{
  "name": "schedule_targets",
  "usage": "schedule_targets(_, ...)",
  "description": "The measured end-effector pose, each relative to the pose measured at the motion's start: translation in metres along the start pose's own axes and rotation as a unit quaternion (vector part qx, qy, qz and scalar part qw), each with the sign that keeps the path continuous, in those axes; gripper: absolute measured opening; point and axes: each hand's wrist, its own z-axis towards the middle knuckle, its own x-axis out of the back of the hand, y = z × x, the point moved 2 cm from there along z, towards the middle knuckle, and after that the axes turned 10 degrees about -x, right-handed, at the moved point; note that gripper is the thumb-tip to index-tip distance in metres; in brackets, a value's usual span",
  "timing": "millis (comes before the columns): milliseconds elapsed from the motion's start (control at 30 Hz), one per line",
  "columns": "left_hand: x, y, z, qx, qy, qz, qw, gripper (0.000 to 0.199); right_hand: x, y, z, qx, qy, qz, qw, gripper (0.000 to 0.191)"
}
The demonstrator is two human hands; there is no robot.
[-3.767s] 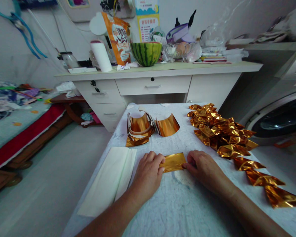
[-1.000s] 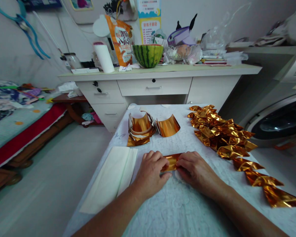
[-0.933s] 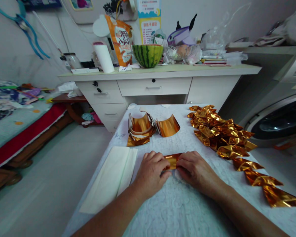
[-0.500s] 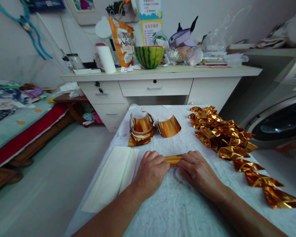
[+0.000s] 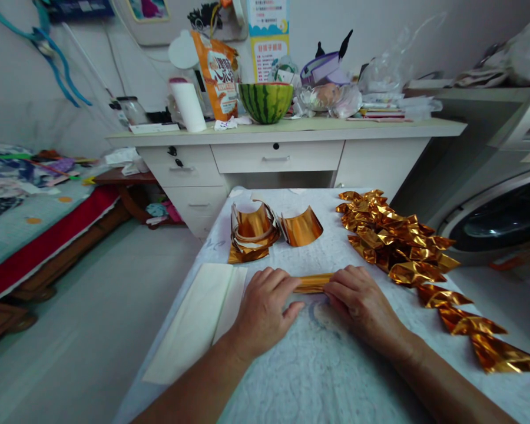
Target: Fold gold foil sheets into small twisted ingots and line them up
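A narrow roll of gold foil paper point(image 5: 311, 284) lies crosswise on the cloth-covered table, between my two hands. My left hand point(image 5: 267, 309) has its curled fingers over the roll's left end, its thumb standing off from the paper. The right end is under the closed fingers of my right hand point(image 5: 362, 300), which hide it. Beyond the hands are a curved stack of gold foil sheets point(image 5: 254, 227) and a single curved gold sheet point(image 5: 304, 228). Folded white paper point(image 5: 192, 324) rests left of my left hand.
Folded gold foil pieces point(image 5: 393, 235) are heaped along the table's right side, trailing toward me. Behind stands a white desk point(image 5: 278, 135) bearing a cut watermelon point(image 5: 265, 103) and an orange snack bag point(image 5: 218, 76). A washing machine point(image 5: 503, 176) is at right, a bed point(image 5: 35, 224) at left.
My left thumb has moved away from the roll, opening a gap below the fingers. The roll looks flatter, with several layered edges showing. My right hand has shifted slightly right.
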Motion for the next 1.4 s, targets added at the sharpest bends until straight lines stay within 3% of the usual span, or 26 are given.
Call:
schedule_targets(100,-0.004,0.003,-0.001,-0.014,-0.006,-0.006,1.000,0.009,0.000,-0.005,0.000,0.003,-0.006,0.008,1.000,0.020)
schedule_targets(200,-0.005,0.002,-0.001,-0.024,0.014,0.004,1.000,0.014,0.000,-0.003,-0.002,-0.018,-0.013,0.052,0.998,0.013)
schedule_targets(300,-0.003,0.001,-0.001,-0.034,0.042,0.016,0.998,0.016,0.000,0.008,-0.004,-0.087,0.011,0.122,0.989,0.052)
schedule_targets(367,-0.001,0.001,-0.001,-0.038,0.055,0.025,0.997,0.017,-0.002,0.017,-0.005,-0.150,0.013,0.154,0.977,0.062)
schedule_targets(533,0.001,0.001,-0.002,-0.045,0.079,0.052,0.995,0.019,-0.003,0.029,-0.004,-0.261,-0.046,0.192,0.945,0.046)
schedule_targets(733,0.002,0.003,-0.001,-0.058,0.092,0.084,0.990,0.020,0.003,0.024,0.001,-0.253,-0.089,0.234,0.935,0.032)
schedule_targets(933,0.002,0.005,0.000,-0.049,0.066,0.096,0.992,0.020,-0.002,0.026,0.002,-0.240,-0.055,0.300,0.922,0.018)
schedule_targets(1133,-0.001,0.003,-0.002,-0.022,0.048,0.047,0.997,0.009,-0.011,0.027,0.000,-0.294,-0.067,0.400,0.866,0.021)
schedule_targets(1200,-0.001,0.003,-0.001,-0.009,0.051,0.011,0.999,0.015,-0.010,0.026,0.001,-0.298,-0.048,0.429,0.851,0.023)
schedule_targets(1267,0.000,0.003,-0.001,0.005,0.065,-0.026,0.998,0.019,-0.007,0.024,0.002,-0.301,-0.021,0.436,0.848,0.025)
schedule_targets(1400,0.001,0.007,-0.001,0.019,0.075,-0.053,0.996,0.004,-0.002,0.021,0.004,-0.310,0.025,0.421,0.852,0.026)
